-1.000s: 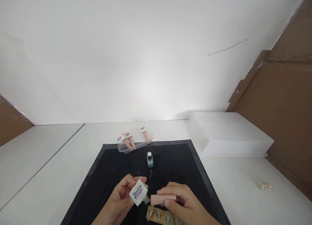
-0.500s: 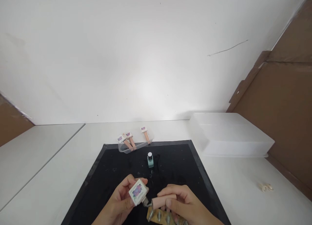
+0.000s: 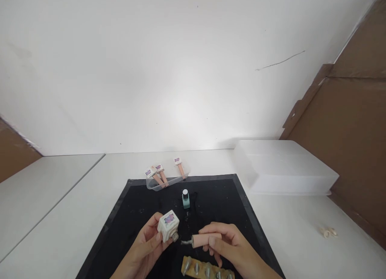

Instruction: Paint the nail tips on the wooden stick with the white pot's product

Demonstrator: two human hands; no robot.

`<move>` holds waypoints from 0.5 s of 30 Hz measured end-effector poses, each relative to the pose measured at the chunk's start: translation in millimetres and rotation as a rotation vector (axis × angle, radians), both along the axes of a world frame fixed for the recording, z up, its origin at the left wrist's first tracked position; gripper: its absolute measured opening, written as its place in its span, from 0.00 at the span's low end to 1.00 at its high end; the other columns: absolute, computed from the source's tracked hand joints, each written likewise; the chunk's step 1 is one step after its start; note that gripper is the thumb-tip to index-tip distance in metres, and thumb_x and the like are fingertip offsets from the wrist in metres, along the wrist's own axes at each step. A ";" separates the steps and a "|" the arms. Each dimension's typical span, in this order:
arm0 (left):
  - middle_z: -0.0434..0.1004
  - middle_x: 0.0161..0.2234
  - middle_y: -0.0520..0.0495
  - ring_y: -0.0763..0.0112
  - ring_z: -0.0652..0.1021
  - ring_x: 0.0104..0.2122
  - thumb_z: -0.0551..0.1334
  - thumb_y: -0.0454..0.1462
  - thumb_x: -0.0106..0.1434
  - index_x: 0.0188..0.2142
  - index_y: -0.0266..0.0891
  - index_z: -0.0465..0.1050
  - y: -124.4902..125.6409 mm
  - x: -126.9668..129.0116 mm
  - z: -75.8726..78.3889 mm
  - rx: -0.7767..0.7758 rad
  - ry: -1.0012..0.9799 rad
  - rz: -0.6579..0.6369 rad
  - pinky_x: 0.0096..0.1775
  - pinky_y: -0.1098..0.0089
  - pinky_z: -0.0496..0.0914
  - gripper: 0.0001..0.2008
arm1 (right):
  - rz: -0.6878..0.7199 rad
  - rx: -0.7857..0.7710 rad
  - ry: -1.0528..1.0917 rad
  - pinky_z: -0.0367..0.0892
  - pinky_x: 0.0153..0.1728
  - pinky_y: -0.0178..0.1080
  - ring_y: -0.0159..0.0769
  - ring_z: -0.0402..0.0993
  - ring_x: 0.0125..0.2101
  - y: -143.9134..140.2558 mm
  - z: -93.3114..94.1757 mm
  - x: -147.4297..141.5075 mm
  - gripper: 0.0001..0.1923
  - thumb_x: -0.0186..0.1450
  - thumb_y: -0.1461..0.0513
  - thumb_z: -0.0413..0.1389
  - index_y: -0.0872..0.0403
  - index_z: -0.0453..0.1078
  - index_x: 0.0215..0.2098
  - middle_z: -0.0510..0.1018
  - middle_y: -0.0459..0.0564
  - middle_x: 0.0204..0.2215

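In my left hand is a small square white nail polish bottle with a purple flower print, its threaded neck tilted down to the right. My right hand pinches a long pink bottle cap; a thin brush points out of it toward the bottle, apart from the neck. Below the cap lies a yellowish strip with several grey, nail-shaped pieces on it. A small teal bottle with a white-topped cap stands beyond my hands on the black mat.
A clear tray at the mat's far edge holds 3 similar pink-capped bottles. On the right stand a translucent white box and two small beige rings. Brown cardboard borders the right side.
The brush has come out of the bottle's neck. My left hand has moved the bottle up and left, while my right hand has drawn the cap slightly right and up, off the strip.
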State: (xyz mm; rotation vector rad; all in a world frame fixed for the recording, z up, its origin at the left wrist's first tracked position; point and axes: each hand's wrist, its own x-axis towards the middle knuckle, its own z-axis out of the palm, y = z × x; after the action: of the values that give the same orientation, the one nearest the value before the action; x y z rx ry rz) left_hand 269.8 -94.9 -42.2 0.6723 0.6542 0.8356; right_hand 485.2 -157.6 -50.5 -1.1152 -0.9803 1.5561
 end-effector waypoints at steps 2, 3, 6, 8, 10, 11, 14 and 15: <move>0.77 0.31 0.52 0.71 0.75 0.34 0.74 0.42 0.46 0.33 0.43 0.76 0.6 0.4 -1.9 0.010 -0.005 0.011 0.41 0.70 0.68 0.15 | -0.007 0.012 -0.011 0.58 0.20 0.29 0.29 0.63 0.23 0.9 -2.3 0.0 0.24 0.54 0.45 0.62 0.54 0.79 0.38 0.69 0.46 0.23; 0.77 0.31 0.51 0.72 0.75 0.34 0.74 0.42 0.47 0.33 0.42 0.76 0.7 0.6 -2.8 0.015 -0.010 0.016 0.41 0.71 0.68 0.15 | -0.003 0.030 -0.019 0.58 0.19 0.29 0.29 0.64 0.24 1.2 -3.6 -0.1 0.24 0.54 0.45 0.62 0.54 0.79 0.38 0.69 0.46 0.24; 0.76 0.32 0.50 0.72 0.74 0.34 0.74 0.42 0.47 0.33 0.41 0.77 0.9 1.0 -4.0 0.024 -0.012 0.024 0.40 0.71 0.68 0.15 | 0.017 0.097 -0.038 0.57 0.18 0.28 0.28 0.64 0.24 1.8 -7.0 -0.1 0.20 0.57 0.47 0.61 0.52 0.79 0.39 0.69 0.47 0.27; 0.76 0.32 0.50 0.72 0.74 0.34 0.74 0.43 0.46 0.33 0.41 0.76 1.2 0.9 -4.2 0.032 0.004 0.035 0.40 0.71 0.69 0.16 | 0.020 0.137 -0.048 0.57 0.18 0.28 0.28 0.63 0.24 2.1 -7.7 0.0 0.19 0.58 0.48 0.61 0.51 0.79 0.40 0.68 0.46 0.28; 0.76 0.33 0.49 0.70 0.74 0.35 0.73 0.45 0.46 0.34 0.41 0.75 2.4 0.1 -5.1 0.073 0.065 0.056 0.41 0.69 0.69 0.18 | 0.016 0.170 -0.050 0.56 0.18 0.28 0.28 0.61 0.23 2.3 -7.7 0.0 0.19 0.58 0.49 0.61 0.51 0.80 0.40 0.66 0.46 0.27; 0.76 0.34 0.48 0.69 0.74 0.35 0.73 0.47 0.46 0.35 0.41 0.75 3.4 -0.5 -6.2 0.114 0.125 0.072 0.41 0.68 0.69 0.20 | 0.013 0.181 -0.050 0.56 0.18 0.28 0.27 0.60 0.23 2.4 -7.7 0.1 0.19 0.58 0.49 0.61 0.51 0.80 0.40 0.65 0.45 0.26; 0.75 0.35 0.49 0.66 0.75 0.36 0.72 0.48 0.47 0.38 0.42 0.73 8.1 -3.4 -11.8 0.236 0.328 0.130 0.40 0.67 0.69 0.21 | 0.007 0.172 -0.061 0.57 0.17 0.29 0.26 0.59 0.21 3.0 -8.7 0.6 0.19 0.57 0.48 0.62 0.50 0.79 0.41 0.64 0.44 0.27; 0.75 0.35 0.49 0.66 0.75 0.37 0.72 0.46 0.47 0.38 0.42 0.73 9.9 -4.5 -14.0 0.262 0.373 0.146 0.40 0.68 0.69 0.21 | 0.011 0.164 -0.068 0.57 0.17 0.29 0.25 0.58 0.20 3.3 -9.2 0.9 0.19 0.57 0.48 0.61 0.49 0.79 0.41 0.64 0.44 0.27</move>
State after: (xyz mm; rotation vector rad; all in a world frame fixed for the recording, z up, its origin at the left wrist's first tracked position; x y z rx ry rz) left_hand 265.3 -85.0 -56.2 1.0423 0.9474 0.9499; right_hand 486.0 -154.3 -59.6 -1.0553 -1.1400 1.4266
